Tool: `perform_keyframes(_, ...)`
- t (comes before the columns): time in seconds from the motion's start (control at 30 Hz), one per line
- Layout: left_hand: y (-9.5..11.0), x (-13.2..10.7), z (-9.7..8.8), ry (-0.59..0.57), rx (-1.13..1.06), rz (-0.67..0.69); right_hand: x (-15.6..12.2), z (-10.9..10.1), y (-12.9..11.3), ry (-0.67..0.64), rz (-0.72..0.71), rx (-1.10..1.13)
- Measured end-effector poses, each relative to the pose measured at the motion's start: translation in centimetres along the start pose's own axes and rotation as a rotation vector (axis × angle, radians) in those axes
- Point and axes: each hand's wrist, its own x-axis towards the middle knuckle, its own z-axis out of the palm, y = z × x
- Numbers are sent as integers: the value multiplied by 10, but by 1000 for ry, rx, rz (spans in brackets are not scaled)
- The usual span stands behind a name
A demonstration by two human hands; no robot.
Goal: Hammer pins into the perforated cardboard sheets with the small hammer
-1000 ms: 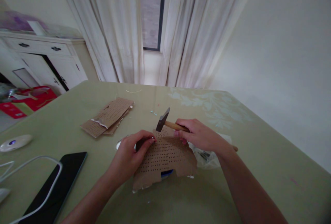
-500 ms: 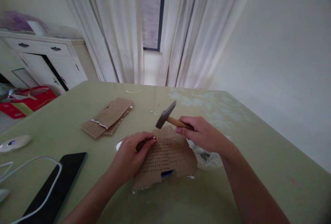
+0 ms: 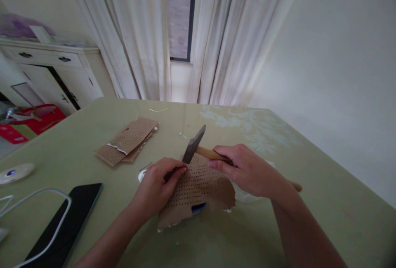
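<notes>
A torn brown cardboard sheet point(image 3: 198, 193) full of small punched holes lies on the green table point(image 3: 278, 226) in front of me. My left hand point(image 3: 156, 187) is closed at the sheet's left edge, pinching a small dark object I cannot make out. My right hand point(image 3: 247, 169) grips the wooden handle of a hammer point(image 3: 193, 146). The dark hammer head is down just above my left fingertips, at the sheet's upper left corner. Something blue and white shows under the sheet's front edge.
More perforated cardboard pieces point(image 3: 128, 140) lie stacked farther back on the left. A black tablet point(image 3: 64, 218) with a white cable point(image 3: 37, 195) across it sits near left, beside a white oval device point(image 3: 14, 173). A clear plastic bag lies under my right wrist. Curtains and a white cabinet point(image 3: 52, 74) stand behind.
The hammer head rose from the sheet half a second ago and has now swung back down toward my left fingertips. My left hand stayed in place.
</notes>
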Motion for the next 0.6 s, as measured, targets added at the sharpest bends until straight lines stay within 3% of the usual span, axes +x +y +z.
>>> perform_keyframes(0.6,4,1,-1,-69,-51,-29,1,10,-3,-25,21,-92)
